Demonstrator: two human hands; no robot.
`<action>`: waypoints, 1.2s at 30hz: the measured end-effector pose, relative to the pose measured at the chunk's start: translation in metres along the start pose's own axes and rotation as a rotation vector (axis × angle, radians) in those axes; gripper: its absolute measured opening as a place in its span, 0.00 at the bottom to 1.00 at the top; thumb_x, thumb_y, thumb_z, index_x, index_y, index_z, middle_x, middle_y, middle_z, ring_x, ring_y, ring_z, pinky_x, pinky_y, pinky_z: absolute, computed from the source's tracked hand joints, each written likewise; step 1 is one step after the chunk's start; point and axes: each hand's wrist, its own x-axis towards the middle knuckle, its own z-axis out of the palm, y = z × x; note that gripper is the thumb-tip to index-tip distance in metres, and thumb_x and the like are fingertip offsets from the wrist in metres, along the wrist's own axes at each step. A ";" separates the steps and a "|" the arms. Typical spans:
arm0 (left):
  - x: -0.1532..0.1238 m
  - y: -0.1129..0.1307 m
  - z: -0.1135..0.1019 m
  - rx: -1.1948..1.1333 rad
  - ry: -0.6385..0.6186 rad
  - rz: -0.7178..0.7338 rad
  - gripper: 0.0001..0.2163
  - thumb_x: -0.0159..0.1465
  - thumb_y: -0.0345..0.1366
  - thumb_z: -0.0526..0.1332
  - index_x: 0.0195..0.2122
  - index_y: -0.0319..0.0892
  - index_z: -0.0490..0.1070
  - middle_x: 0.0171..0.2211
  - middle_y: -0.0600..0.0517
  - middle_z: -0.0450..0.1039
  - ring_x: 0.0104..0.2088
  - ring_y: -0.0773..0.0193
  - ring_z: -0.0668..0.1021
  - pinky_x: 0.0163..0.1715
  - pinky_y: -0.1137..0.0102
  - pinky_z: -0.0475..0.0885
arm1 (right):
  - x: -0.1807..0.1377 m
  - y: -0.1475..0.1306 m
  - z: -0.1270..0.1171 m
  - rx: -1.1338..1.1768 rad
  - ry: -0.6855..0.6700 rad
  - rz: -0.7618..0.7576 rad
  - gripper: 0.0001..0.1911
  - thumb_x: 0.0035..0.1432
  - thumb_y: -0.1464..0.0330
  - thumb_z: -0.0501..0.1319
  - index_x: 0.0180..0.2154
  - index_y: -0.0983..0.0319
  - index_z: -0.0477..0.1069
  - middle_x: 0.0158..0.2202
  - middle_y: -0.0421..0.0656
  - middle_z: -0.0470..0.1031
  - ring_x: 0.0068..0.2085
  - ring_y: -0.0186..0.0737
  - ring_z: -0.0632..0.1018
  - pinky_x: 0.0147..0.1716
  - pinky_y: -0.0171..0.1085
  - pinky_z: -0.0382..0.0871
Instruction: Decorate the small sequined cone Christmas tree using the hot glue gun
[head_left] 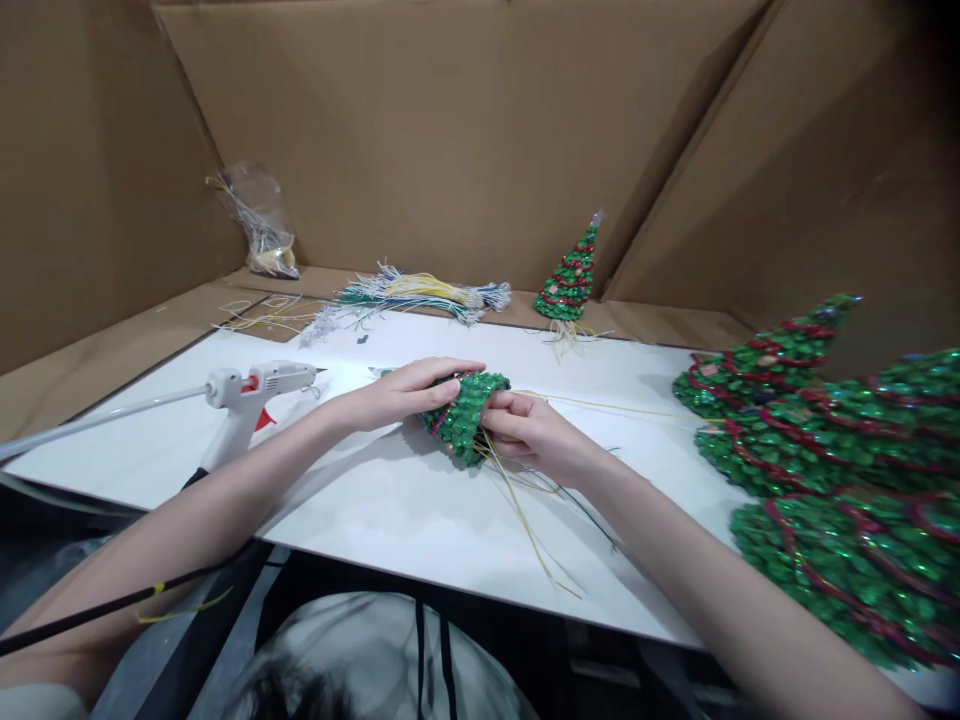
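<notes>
A small green tinsel Christmas tree [466,410] lies on its side over the white board, its tip to the left and its base to the right. My left hand [420,388] is closed over the top of it. At the base, the fingers of my right hand [525,425] are pinched together among the thin wires [517,505] that trail out towards me. What exactly those fingertips grip is hidden by the hand. One yellow wire runs from there to the right.
A white glue gun [255,390] with a long glue stick is at left. Behind lie a bundle of coloured wires [427,293] and a clear bag [262,225]. One finished tree [571,275] stands at the back; several larger trees [840,430] crowd the right. Cardboard walls [450,130] enclose the table.
</notes>
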 end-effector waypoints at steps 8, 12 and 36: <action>0.001 0.003 0.002 0.183 -0.005 0.050 0.23 0.69 0.48 0.42 0.60 0.44 0.57 0.60 0.46 0.61 0.58 0.57 0.63 0.58 0.61 0.56 | 0.002 0.004 0.004 -0.019 0.039 -0.059 0.17 0.41 0.60 0.67 0.25 0.63 0.64 0.13 0.28 0.51 0.14 0.21 0.49 0.13 0.28 0.36; 0.000 0.001 0.003 0.240 -0.024 0.085 0.24 0.69 0.49 0.40 0.60 0.43 0.55 0.60 0.45 0.59 0.58 0.57 0.63 0.58 0.60 0.56 | 0.003 0.006 0.007 -0.022 0.075 -0.107 0.16 0.41 0.64 0.67 0.21 0.62 0.61 0.13 0.28 0.50 0.14 0.21 0.49 0.13 0.28 0.38; 0.000 0.000 0.005 0.199 -0.005 0.070 0.25 0.67 0.50 0.43 0.61 0.41 0.56 0.59 0.45 0.61 0.58 0.55 0.62 0.57 0.61 0.54 | 0.001 0.015 0.003 0.089 0.114 -0.114 0.17 0.40 0.61 0.70 0.26 0.64 0.66 0.14 0.28 0.50 0.15 0.21 0.48 0.14 0.28 0.38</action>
